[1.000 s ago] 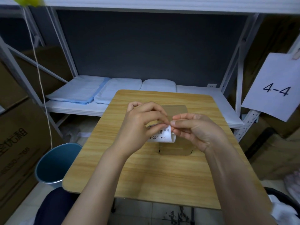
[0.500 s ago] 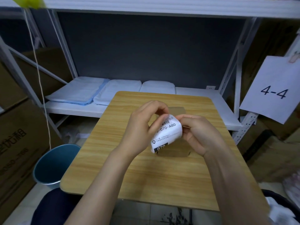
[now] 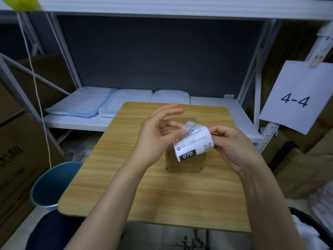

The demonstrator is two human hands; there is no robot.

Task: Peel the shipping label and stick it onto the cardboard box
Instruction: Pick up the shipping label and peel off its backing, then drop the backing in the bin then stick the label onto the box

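Note:
A small brown cardboard box (image 3: 183,164) stands in the middle of the wooden table (image 3: 156,192). Above it I hold a white shipping label (image 3: 195,143) that curls over, with a barcode and a black "070" strip facing me. My left hand (image 3: 156,139) pinches the label's upper left edge between thumb and finger, its other fingers spread. My right hand (image 3: 234,147) grips the label's right side from behind. The hands and label hide most of the box's top.
A blue bin (image 3: 52,184) stands on the floor left of the table. Folded white and blue cloths (image 3: 100,103) lie on the white shelf behind. A "4-4" paper sign (image 3: 295,98) hangs at right. Cardboard cartons (image 3: 16,159) stack at far left.
The label has been lifted and turned, unrolling further so the "070" strip and lower print face me. My left fingers have spread apart and both hands rose slightly above the box.

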